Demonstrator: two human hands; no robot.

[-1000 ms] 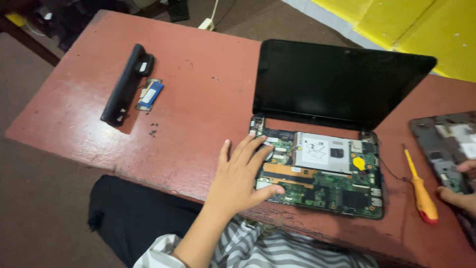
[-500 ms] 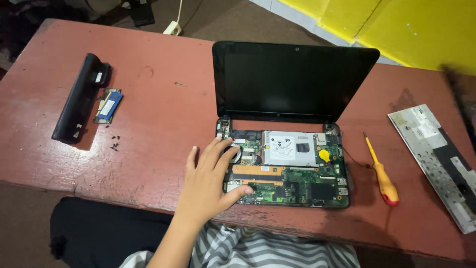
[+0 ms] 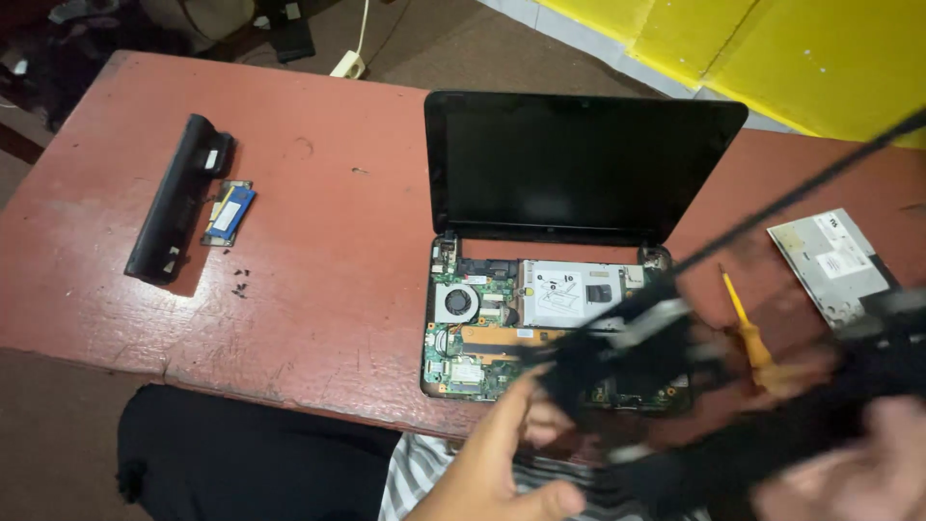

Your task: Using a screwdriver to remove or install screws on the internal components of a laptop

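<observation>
An opened black laptop (image 3: 579, 164) stands on the red table (image 3: 318, 241), its base (image 3: 482, 328) stripped to the green board, fan and silver drive. A blurred black laptop cover (image 3: 637, 376) sweeps across the lower right in front of the base. My right hand (image 3: 849, 473), also blurred, grips that cover at the bottom right. Near the table's front edge is my left hand (image 3: 502, 463), fingers apart and against the cover's left end, thumb free. The cover hides the base's right side.
A long black battery (image 3: 174, 198) and a small blue memory module (image 3: 230, 212) lie at the left with tiny screws (image 3: 237, 280) beside them. A yellow-handled screwdriver (image 3: 748, 333) and an upturned silver keyboard (image 3: 834, 260) lie right of the laptop. A power strip (image 3: 347, 66) sits on the floor behind.
My left hand has come off the laptop's board and drawn back toward me. The black cover and my right hand have swung into view across the lower right.
</observation>
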